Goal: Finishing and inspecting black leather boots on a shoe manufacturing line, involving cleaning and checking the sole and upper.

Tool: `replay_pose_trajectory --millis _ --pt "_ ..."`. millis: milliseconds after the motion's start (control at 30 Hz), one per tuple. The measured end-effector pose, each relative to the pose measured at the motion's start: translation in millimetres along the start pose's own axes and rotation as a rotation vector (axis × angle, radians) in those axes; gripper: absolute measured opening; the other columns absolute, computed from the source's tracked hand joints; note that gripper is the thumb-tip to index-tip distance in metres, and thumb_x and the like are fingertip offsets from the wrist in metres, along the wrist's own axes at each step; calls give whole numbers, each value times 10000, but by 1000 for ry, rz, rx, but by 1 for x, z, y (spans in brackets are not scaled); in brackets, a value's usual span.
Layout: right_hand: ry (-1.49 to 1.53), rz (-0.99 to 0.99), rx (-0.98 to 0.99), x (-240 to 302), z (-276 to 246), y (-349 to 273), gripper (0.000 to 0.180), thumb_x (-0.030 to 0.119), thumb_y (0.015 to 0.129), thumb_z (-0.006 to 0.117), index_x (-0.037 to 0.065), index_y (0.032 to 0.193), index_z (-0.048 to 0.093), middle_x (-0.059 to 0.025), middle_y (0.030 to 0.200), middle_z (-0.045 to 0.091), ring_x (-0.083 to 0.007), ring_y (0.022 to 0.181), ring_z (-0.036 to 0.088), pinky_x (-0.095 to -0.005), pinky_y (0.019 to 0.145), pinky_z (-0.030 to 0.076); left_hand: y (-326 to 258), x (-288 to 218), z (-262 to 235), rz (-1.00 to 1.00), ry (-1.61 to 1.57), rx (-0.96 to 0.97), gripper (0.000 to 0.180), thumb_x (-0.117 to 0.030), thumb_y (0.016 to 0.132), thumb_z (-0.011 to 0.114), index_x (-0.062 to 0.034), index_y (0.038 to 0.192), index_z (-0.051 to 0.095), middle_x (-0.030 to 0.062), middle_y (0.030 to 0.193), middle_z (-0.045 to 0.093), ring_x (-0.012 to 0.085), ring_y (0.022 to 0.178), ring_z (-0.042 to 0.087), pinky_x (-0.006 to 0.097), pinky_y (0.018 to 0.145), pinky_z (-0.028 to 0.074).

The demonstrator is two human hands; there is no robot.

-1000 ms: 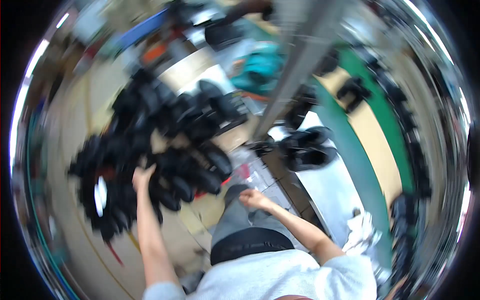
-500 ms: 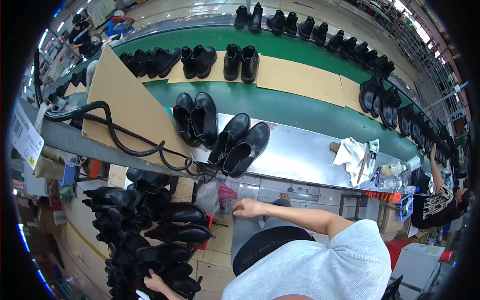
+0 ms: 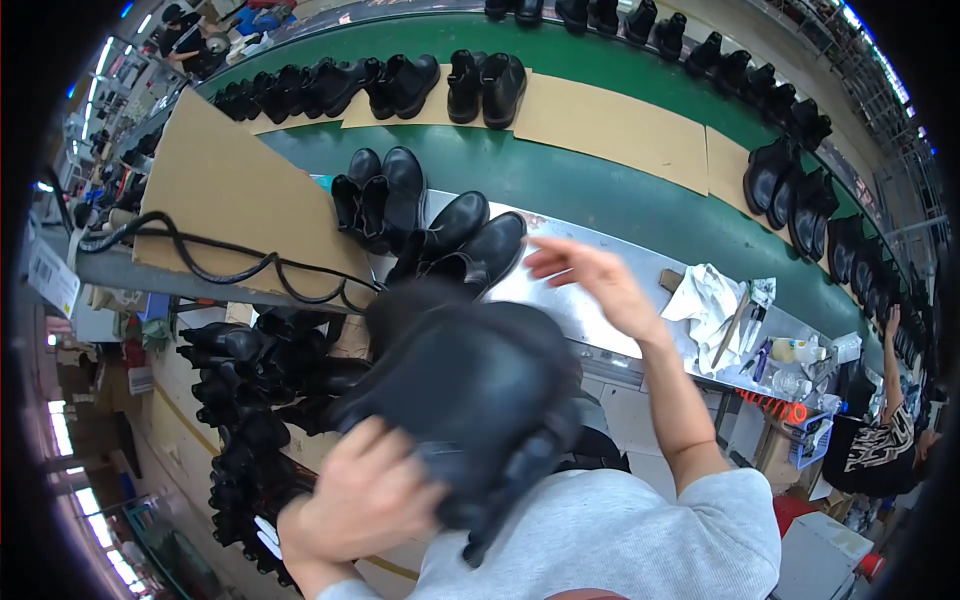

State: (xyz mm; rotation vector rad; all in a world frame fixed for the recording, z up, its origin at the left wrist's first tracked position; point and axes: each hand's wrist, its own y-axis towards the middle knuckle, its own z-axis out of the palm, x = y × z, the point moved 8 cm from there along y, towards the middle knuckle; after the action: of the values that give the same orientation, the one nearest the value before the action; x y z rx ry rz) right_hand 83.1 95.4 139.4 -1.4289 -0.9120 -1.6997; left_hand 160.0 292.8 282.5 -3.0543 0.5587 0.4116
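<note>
Close in front of me, my left hand (image 3: 375, 490) is closed on a black boot (image 3: 480, 375), smeared by motion. A second dark shape shows behind its upper left; whether it is another boot I cannot tell. My right hand (image 3: 600, 280) is raised over the metal worktop (image 3: 590, 320), fingers stretched and apart, holding nothing. Just left of those fingers stands a pair of black boots (image 3: 495, 245) on the worktop, partly hidden by the held boot. Another black pair (image 3: 400, 195) stands farther left. Below the bench at left, many black boots (image 3: 235, 400) lie piled on a rack.
A cardboard sheet (image 3: 240, 200) leans at left, with a black cable (image 3: 215, 265) across it. Behind is a green conveyor (image 3: 590, 165) lined with boots. White cloth (image 3: 705, 305), tools and bottles (image 3: 795, 350) lie at right. A co-worker (image 3: 880, 430) is at far right.
My left hand has come up from the pile and now has a boot in front of me. My right hand has risen from my lap to above the worktop and opened.
</note>
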Motion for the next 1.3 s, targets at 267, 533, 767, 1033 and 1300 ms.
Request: replay_pose_trajectory --millis 267,533,767,1033,1300 --pt "-350 259 -671 -133 -166 -102 534 374 934 483 -24 1290 456 -191 1249 533 -275 1181 491 -310 990 354 187 -20 190 654 487 235 145 -190 683 578 -106 697 695 16 740 630 165 842 563 327 904 357" --pt "-444 425 -610 -188 -141 -117 648 485 912 458 -3 1336 411 -286 1421 276 -369 1332 285 -387 1070 262 233 129 232 -379 -465 -48 465 -222 667 688 -15 1067 573 179 1070 552 342 1045 518 425 950 405" --pt "-336 480 -744 -187 -138 -120 632 511 912 422 12 1298 466 -273 1388 331 -394 1307 307 -421 1075 250 217 183 348 -899 -587 436 1364 -380 456 863 -65 1449 -16 328 1375 195 424 1250 365 400 1028 359" --pt "-243 204 -811 -94 -120 -102 341 180 889 585 6 1181 552 -116 1164 531 -211 1084 541 -309 847 480 183 179 278 -723 -1183 82 1070 -75 472 846 -42 1387 292 129 1243 428 266 1187 429 354 1018 344" --pt "-339 -92 -421 -23 -38 -23 313 15 803 628 -19 1111 590 -114 1035 602 -181 884 615 -269 732 512 117 160 217 -829 -1638 -134 864 -35 579 774 -50 1324 336 83 1178 495 216 1117 488 345 978 377"
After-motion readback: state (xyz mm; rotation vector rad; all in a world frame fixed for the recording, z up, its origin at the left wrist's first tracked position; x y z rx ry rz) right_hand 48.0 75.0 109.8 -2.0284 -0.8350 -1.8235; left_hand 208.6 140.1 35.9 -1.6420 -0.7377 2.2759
